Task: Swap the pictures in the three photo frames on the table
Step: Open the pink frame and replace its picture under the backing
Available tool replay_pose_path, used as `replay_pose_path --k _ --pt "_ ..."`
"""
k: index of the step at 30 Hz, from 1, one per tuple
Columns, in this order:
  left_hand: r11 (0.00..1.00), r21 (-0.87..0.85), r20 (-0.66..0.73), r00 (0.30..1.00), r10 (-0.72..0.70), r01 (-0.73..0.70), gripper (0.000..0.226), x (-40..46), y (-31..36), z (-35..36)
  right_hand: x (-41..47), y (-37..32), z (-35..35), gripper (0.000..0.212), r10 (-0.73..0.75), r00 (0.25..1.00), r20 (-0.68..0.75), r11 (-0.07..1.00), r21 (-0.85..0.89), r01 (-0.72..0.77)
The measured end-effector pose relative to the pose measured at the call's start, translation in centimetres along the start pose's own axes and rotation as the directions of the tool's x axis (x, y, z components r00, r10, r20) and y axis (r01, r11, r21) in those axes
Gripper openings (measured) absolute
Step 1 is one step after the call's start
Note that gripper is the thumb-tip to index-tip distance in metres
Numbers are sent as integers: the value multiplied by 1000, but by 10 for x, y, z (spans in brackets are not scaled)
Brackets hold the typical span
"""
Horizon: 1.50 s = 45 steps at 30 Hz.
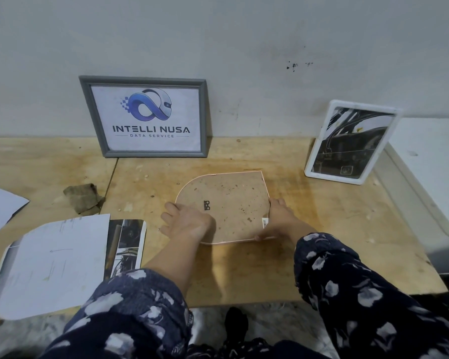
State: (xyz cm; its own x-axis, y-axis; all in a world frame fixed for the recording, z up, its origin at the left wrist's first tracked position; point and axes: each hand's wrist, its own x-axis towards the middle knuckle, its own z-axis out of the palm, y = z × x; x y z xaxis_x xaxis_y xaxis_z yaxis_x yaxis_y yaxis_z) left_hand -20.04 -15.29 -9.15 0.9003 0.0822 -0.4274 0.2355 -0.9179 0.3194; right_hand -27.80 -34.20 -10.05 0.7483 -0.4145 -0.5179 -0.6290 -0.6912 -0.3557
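Face-down frame: pink-edged frame with rounded corners and a brown fibreboard back (226,206), lying back-up at centre of the worn plywood desk (322,229); small black hanger on the back.
Left hand (186,222): on the frame's near-left corner, fingers curled over its edge; grip closed on the frame.
Right hand (276,218): at the frame's right edge by a barcode sticker, fingers and thumb wrapped on the rim; also grasping the frame.
Other frames: grey wooden frame with a blue logo print (151,117) leaning on the far wall; white plastic frame with a dark photo (347,143) propped far right.
Loose pictures: white sheet (55,263) over a dark photo print (126,247), near left.
Stage: judged as closing or lifting this frame.
Risks: the back may not be latched, so lifting could drop the picture; a chipped far-right corner could snag.
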Motion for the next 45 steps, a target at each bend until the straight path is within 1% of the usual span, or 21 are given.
replay_pose_path --k 5,7,10,15,17,19,23,25,28,29,31,35,38,40,42,45 --pt "998 -49 -24 999 38 -39 71 -6 -3 0 0 -1 0 112 -2 1000 2 1000 -11 2" --pt "995 -92 -30 999 41 -44 71 -6 -4 -1 0 0 0 112 -2 1000 2 1000 -5 2" --pt "988 -155 -3 1000 3 -4 76 0 -5 -5 1 1 0 113 -4 1000 4 1000 -13 4" --pt "967 -232 53 994 -93 103 68 15 -6 -15 2 2 -1 116 -12 1000 8 1000 -10 12" --pt "970 -205 112 988 -107 128 63 21 -7 -19 3 3 0 117 -13 1000 9 1000 -14 13" --pt "986 -130 153 985 -85 106 63 29 -10 -21 3 3 0 118 -14 1000 12 1000 -22 14" --pt "984 -166 165 986 -39 66 54 34 -12 -27 5 3 1 123 -12 1000 12 999 -36 13" --pt "981 -184 167 985 -37 68 59 36 -12 -30 5 2 0 124 -10 1000 16 999 -40 10" --pt "965 -248 191 981 -35 83 77 35 -16 -33 4 2 0 127 2 1000 20 1000 -20 -2" --pt "960 -270 192 981 -25 77 79 34 -17 -34 4 1 0 128 6 1000 21 1000 -13 -6" --pt "956 -293 182 983 20 35 75 32 -22 -35 3 0 -2 129 12 1000 23 1000 -1 -12" --pt "936 -334 111 982 153 -108 66 19 -31 -37 -5 -1 0 128 24 1000 -14 988 155 -22" --pt "925 -313 41 970 241 -216 65 11 -39 -38 -10 -1 4 131 26 999 -46 968 249 -14" --pt "901 -343 2 959 284 -266 64 6 -40 -41 -15 -4 3 128 31 996 -88 956 293 -4" --pt "866 -400 -36 949 312 -300 63 1 -36 -44 -20 -6 1 116 54 986 -158 922 388 12" --pt "840 -423 -113 940 323 -340 61 -7 -19 -50 -30 -7 -12 87 95 965 -243 768 635 85"
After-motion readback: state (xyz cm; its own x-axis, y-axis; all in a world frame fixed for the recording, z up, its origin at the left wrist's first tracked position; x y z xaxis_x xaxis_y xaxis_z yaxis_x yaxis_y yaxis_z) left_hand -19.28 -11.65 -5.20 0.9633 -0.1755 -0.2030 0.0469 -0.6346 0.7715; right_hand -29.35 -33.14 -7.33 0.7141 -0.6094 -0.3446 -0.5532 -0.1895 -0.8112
